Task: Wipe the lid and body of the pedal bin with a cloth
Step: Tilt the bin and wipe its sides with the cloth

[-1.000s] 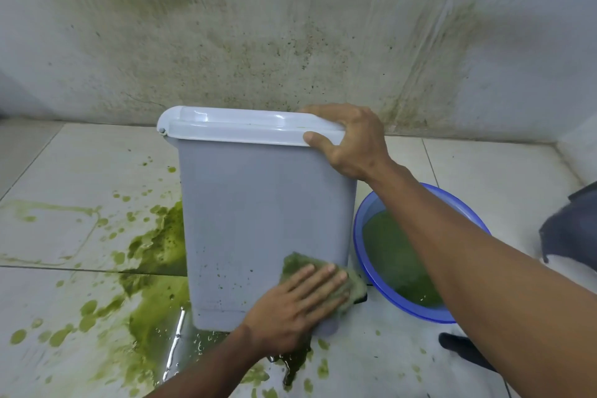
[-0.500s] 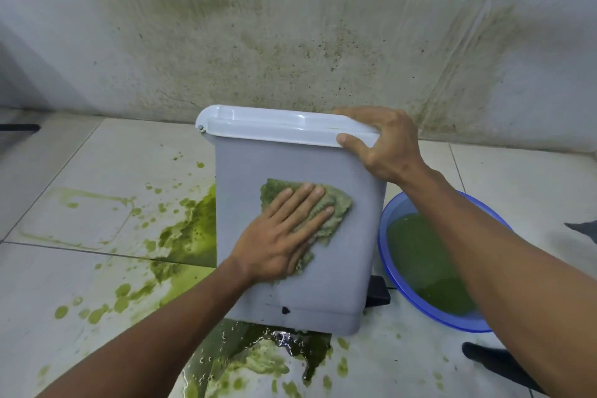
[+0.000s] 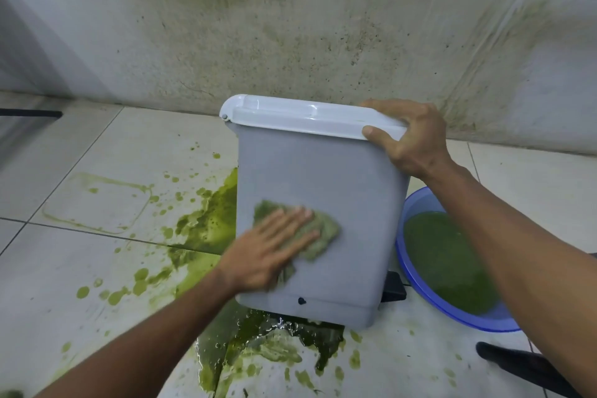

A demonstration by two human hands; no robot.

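We're mid body-wipe: left hand (image 3: pixel 274 249) flat, fingers spread, pressing the cloth (image 3: pixel 318 236) on the bin (image 3: pixel 342 203) side, right hand (image 3: pixel 410 136) grip clamped on the lid (image 3: pixel 303 116) corner above; next likely needs sweeping toward unwiped areas.

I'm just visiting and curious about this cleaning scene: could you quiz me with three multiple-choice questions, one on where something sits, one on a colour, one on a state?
1. Where is the basin relative to the bin?
A. To its right
B. To its left
C. On top of it

2. What colour is the lid?
A. Black
B. White
C. Red

3. The left hand is:
A. Lifting the lid
B. In the basin
C. Pressing the cloth flat on the bin

Answers: 1 A, blue rim beside the bin's right edge; 2 B, white lid over grey body; 3 C, palm spread on the cloth.
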